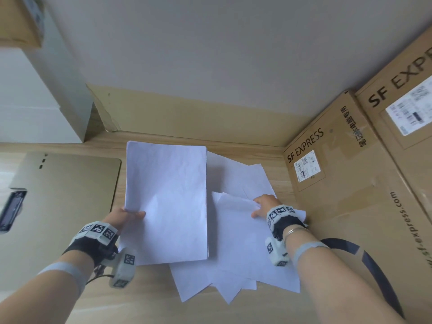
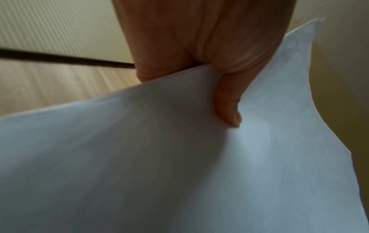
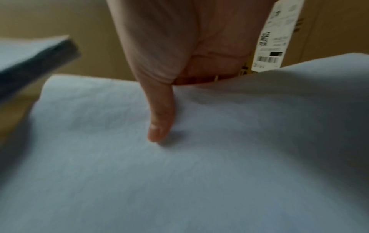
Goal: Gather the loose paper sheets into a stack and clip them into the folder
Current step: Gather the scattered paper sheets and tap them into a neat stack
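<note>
At the near edge of the light wood-grain tabletop [image 1: 152, 298]: loose white paper sheets [image 1: 233, 260], fanned and overlapping at odd angles, corners pointing toward the person.

Item, left: left hand [image 1: 127, 217] pinching the near left edge of a squared stack of white sheets [image 1: 167, 202]; thumb on top, fingers hidden beneath. The stack is held tilted above the scattered layer.

Item, right: right hand [image 1: 263, 205] gripping one white sheet [image 1: 236, 203] at its right edge, thumb [image 3: 160, 126] pressed on the upper face, the other fingers hidden under the paper. The sheet lies just beside the stack's right edge.

Item, far left: tan flat folder [image 1: 70, 195] lying on the table, apart from the papers; a dark clip-like fitting [image 1: 11, 209] at its left edge, too blurred to identify firmly.

Item, far right: brown cardboard shipping boxes [image 1: 346, 183] standing against the table.

Item, rear: grey wall [image 1: 210, 54].

Step in hand, judged: gathering, partly done. Next move likely calls for laying the gripped sheet squarely onto the stack, then collecting the remainder before turning to the folder.
</note>
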`<state>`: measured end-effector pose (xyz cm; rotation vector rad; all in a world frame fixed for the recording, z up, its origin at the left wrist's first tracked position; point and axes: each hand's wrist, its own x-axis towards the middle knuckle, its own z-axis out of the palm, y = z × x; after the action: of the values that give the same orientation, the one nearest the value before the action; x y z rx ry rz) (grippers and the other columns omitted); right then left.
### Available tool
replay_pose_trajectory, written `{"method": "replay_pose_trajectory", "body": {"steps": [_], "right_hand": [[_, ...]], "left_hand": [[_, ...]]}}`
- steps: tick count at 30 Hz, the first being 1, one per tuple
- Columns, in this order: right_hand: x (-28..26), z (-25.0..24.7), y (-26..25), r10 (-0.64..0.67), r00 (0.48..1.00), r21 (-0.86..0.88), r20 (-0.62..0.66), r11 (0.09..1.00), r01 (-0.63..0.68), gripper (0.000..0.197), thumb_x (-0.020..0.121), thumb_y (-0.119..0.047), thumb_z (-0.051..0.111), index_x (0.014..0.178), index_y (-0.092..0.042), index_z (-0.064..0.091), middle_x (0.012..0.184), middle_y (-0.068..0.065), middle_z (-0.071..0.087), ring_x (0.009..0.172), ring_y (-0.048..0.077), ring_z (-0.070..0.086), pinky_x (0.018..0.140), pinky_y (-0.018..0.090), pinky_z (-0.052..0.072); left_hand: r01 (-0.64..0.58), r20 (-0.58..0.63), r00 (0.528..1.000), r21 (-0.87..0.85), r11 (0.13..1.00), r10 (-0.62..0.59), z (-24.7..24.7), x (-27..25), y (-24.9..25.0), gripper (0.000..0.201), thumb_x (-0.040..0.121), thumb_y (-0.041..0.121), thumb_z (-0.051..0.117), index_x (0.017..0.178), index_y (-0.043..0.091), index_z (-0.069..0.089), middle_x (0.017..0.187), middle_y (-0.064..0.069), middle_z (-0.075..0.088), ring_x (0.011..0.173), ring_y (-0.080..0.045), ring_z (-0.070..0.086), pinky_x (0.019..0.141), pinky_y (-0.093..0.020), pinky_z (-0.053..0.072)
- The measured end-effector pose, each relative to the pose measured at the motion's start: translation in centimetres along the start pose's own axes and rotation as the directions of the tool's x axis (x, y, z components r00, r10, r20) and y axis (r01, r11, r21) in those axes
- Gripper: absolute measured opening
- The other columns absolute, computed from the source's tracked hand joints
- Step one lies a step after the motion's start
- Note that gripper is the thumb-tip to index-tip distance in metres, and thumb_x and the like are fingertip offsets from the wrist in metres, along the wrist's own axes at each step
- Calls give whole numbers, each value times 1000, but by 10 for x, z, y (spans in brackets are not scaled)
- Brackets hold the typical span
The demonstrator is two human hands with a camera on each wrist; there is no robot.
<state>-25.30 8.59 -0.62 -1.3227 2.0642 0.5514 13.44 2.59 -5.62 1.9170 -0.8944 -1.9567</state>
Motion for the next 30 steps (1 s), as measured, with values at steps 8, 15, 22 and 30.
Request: {"method": "replay_pose_trajectory", "body": {"steps": [8, 15, 22, 30], "right_hand": [[3, 7, -18, 110, 994, 238, 16, 965, -111, 56, 90, -31, 59, 137, -4, 42, 142, 12, 46, 130, 27, 45, 103, 29, 38], [3, 13, -26, 201, 979, 419, -38, 892, -168, 66, 90, -32, 59, 141, -1, 33, 147, 15, 39, 134, 30, 41, 106, 33, 35], [-2, 54, -56, 97, 982, 249, -164, 967, -54, 33, 77, -32, 73, 99, -16, 53, 132, 10, 38, 117, 30, 46, 96, 32, 42], [-7, 58, -50, 78, 982, 316, -171, 948, -20, 39, 75, -26, 74, 89, -19, 38, 124, 12, 44, 84, 24, 51, 91, 35, 48]], "left_hand": [[-73, 25, 997, -96, 993, 76, -5, -16, 11, 15, 90, -7, 50, 98, 1, 58, 93, -14, 59, 84, -33, 55, 84, -44, 46], [-83, 38, 995, -122, 989, 88, -17, -26, 17, 25, 89, -5, 51, 114, 1, 53, 101, -18, 60, 93, -35, 56, 100, -51, 40], [-67, 78, 994, -90, 994, 74, -7, -33, 14, 16, 90, -7, 48, 89, 5, 59, 89, -14, 60, 79, -30, 57, 70, -38, 46], [-40, 86, 995, -85, 996, 47, -4, -34, 5, 14, 89, -8, 49, 95, 1, 57, 88, -16, 59, 78, -31, 56, 72, -38, 46]]}}
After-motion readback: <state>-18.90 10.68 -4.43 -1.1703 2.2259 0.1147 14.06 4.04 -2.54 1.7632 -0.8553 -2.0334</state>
